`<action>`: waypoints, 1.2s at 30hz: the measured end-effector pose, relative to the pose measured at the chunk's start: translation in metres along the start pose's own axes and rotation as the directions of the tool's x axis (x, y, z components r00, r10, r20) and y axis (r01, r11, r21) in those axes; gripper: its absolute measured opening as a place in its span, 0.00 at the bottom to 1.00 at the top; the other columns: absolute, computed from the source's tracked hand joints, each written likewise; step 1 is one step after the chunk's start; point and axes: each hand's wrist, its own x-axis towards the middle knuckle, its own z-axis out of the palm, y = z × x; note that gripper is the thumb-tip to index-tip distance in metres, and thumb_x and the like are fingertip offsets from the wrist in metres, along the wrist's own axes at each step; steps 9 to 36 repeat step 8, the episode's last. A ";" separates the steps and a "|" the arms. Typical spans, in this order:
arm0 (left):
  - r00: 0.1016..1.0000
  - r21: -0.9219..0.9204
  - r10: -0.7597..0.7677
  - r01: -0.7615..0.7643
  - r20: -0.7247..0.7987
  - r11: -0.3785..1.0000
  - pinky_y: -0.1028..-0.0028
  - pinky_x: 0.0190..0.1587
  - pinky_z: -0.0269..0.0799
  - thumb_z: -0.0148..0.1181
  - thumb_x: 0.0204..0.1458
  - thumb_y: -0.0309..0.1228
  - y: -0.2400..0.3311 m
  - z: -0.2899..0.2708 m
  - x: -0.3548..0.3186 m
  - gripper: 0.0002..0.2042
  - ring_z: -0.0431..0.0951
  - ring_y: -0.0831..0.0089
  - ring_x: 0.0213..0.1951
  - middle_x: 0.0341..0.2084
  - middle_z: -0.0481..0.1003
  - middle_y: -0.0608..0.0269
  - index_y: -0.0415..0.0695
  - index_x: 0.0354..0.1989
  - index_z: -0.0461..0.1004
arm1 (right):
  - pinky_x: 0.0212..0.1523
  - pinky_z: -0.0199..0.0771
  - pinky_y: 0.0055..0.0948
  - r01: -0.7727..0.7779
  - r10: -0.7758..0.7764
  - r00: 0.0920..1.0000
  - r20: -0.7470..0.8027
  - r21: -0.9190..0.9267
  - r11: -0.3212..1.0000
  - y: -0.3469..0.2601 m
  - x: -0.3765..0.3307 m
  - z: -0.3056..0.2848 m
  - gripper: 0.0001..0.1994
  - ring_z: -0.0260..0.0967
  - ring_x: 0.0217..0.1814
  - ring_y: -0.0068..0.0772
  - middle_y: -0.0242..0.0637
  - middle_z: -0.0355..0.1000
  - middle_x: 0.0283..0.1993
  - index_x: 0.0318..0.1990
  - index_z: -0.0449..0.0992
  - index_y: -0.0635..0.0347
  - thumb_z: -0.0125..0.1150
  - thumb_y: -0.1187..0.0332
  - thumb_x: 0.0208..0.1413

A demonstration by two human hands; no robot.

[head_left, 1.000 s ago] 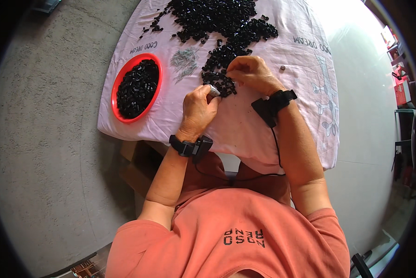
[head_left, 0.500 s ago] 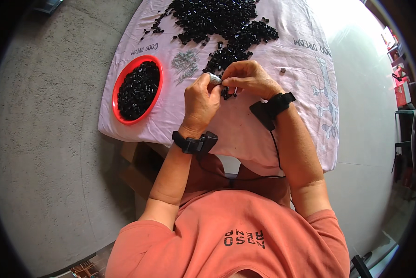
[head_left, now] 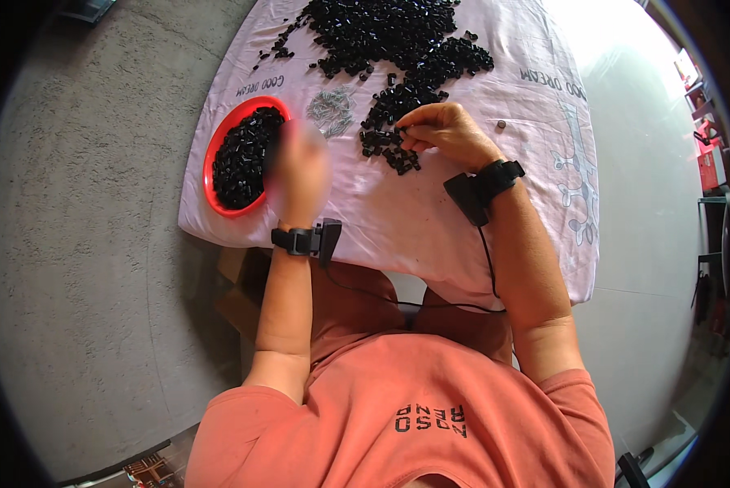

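Observation:
My left hand (head_left: 301, 172) is smeared by motion at the right rim of a red plastic basin (head_left: 210, 189); its fingers cannot be made out. Small glossy black tube-like pieces (head_left: 239, 163) fill the basin. My right hand (head_left: 454, 137) is over the near end of a spread of the same black pieces (head_left: 397, 102). Its thumb and index finger are pinched together, with a small black piece at their tips. Between the basin and the spread lies a small heap of thin silvery pins (head_left: 330, 111).
A pink printed cloth (head_left: 365, 220) covers the table. The main black heap (head_left: 381, 28) is at the far side, and one loose piece (head_left: 501, 125) lies right of my right hand. Both wrists wear black straps with boxes, and a cable (head_left: 397, 302) crosses my lap.
My left hand has left my right hand's fingertips and swung left to the basin. My right hand has stayed almost in place, its fingertips now at the black pieces.

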 end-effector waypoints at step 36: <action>0.997 0.106 0.028 -0.036 0.073 0.994 0.70 0.36 0.76 0.58 0.50 0.21 -0.014 0.011 0.013 0.06 0.83 0.67 0.32 0.28 0.81 0.57 0.40 0.37 0.77 | 0.43 0.79 0.21 -0.069 0.071 0.996 -0.060 0.031 0.997 -0.007 -0.004 -0.001 0.10 0.78 0.38 0.27 0.37 0.78 0.39 0.48 0.78 0.58 0.59 0.75 0.60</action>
